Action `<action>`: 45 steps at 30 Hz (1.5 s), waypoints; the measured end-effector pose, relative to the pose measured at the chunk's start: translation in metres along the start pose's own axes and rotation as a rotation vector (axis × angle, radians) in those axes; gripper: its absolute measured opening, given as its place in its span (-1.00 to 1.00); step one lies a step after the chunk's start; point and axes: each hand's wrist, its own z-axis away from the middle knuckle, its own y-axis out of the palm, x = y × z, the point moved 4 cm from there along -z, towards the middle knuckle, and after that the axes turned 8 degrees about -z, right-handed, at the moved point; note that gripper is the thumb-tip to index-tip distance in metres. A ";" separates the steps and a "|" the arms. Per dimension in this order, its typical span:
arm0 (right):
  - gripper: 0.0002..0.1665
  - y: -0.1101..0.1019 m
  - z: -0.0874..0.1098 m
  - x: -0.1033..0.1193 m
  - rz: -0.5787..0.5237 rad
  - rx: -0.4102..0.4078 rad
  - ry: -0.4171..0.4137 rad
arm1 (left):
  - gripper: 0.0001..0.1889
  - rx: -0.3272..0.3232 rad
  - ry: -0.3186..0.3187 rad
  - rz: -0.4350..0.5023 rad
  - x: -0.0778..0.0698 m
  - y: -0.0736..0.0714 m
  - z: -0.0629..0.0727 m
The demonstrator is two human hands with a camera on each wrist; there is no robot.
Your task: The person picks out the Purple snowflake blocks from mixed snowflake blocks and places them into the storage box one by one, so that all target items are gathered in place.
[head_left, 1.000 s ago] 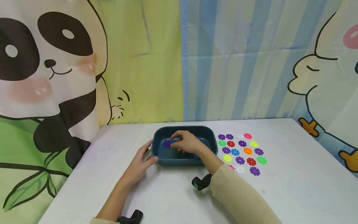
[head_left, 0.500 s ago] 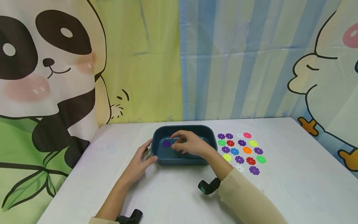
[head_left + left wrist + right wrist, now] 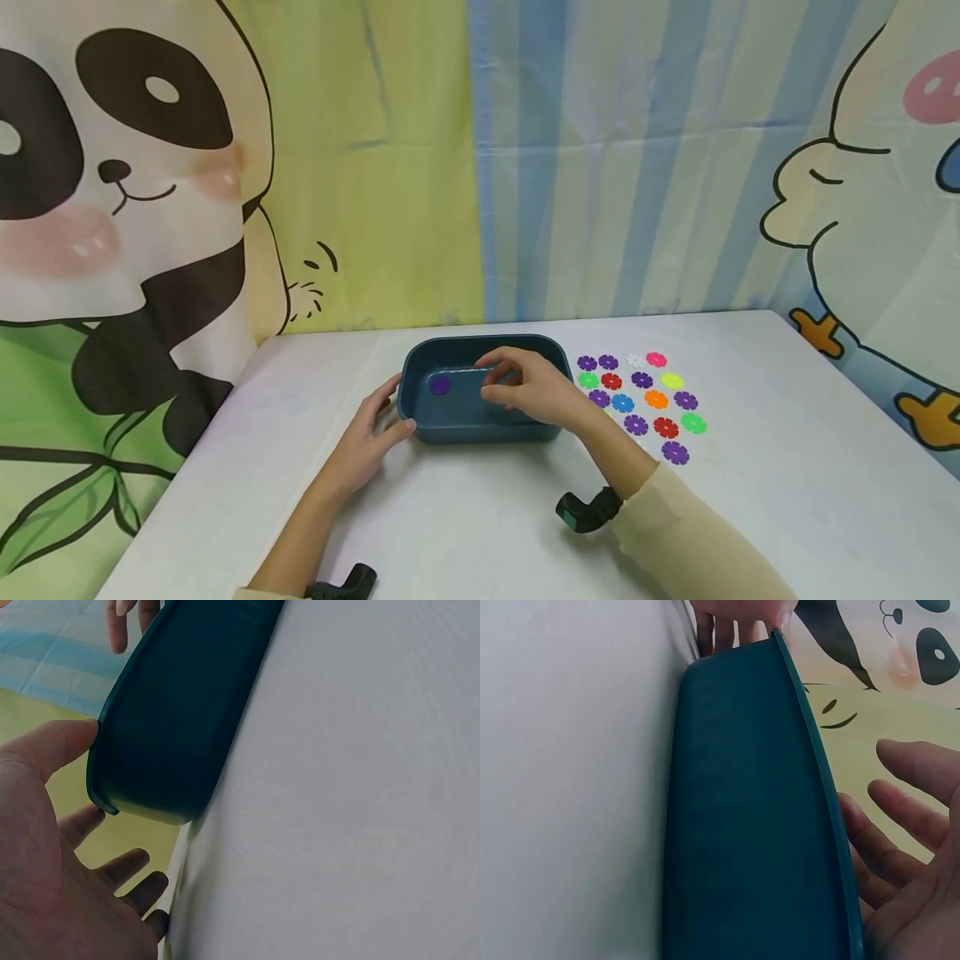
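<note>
A dark teal plastic tub (image 3: 480, 435) stands on the table. Inside it, near the left end, lies one purple notched disc (image 3: 440, 386). My left hand (image 3: 362, 450) rests against the tub's left end; in the left wrist view its thumb (image 3: 71, 742) and forefinger touch the rim while the other fingers spread loosely. Over the tub's right half hovers my right hand (image 3: 536, 387), its fingers relaxed and apart. In the right wrist view nothing shows between the right fingers (image 3: 911, 814), which are behind the tub's near wall.
Several flower-shaped discs lie flat right of the tub, among them an orange disc (image 3: 656, 399), a blue disc (image 3: 622, 403) and a red disc (image 3: 666, 427). Some are hidden under the right forearm. A printed curtain (image 3: 375, 167) hangs behind the white table (image 3: 465, 517).
My right hand has drawn away from the purple disc toward the right, its thumb and fingertips parting. The disc stays in the tub. My left hand keeps its place on the rim.
</note>
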 end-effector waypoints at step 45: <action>-0.47 -0.069 0.080 -0.025 0.006 -0.196 0.014 | -0.23 0.012 -0.007 -0.018 0.002 0.000 -0.001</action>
